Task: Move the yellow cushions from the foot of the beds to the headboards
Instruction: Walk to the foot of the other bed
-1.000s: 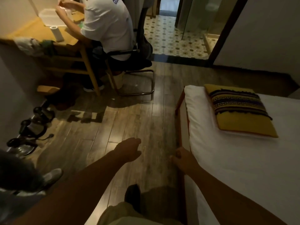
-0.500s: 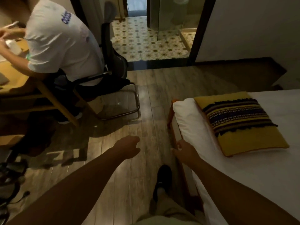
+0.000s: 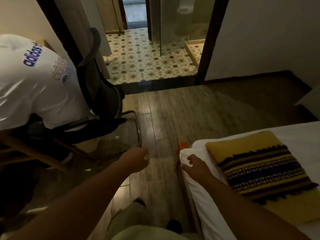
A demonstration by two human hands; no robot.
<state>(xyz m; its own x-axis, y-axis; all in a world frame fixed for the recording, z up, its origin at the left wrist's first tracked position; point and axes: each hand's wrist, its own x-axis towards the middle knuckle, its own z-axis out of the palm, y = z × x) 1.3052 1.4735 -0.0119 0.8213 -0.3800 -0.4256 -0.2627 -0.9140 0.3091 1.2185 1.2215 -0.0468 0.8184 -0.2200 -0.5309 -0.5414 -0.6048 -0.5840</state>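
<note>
A yellow cushion (image 3: 245, 149) with a dark striped woven band lies flat near the corner of a white-sheeted bed (image 3: 303, 135) at the lower right. My right hand (image 3: 196, 166) hovers over the bed's near corner, just left of the cushion, fingers loosely curled and holding nothing. My left hand (image 3: 136, 159) hangs over the wooden floor, left of the bed, fingers loosely curled and empty. Neither hand touches the cushion.
A person in a white T-shirt (image 3: 34, 84) sits on a dark chair (image 3: 97, 94) with a metal frame at the left. Wooden floor (image 3: 181, 115) runs ahead to a doorway with patterned tiles (image 3: 147, 61). A wall (image 3: 268, 32) stands at the right.
I have walked forward along the bed: the cushion and bed corner are nearer and lower right. My right hand has come over the bed's corner. The seated person has shifted left.
</note>
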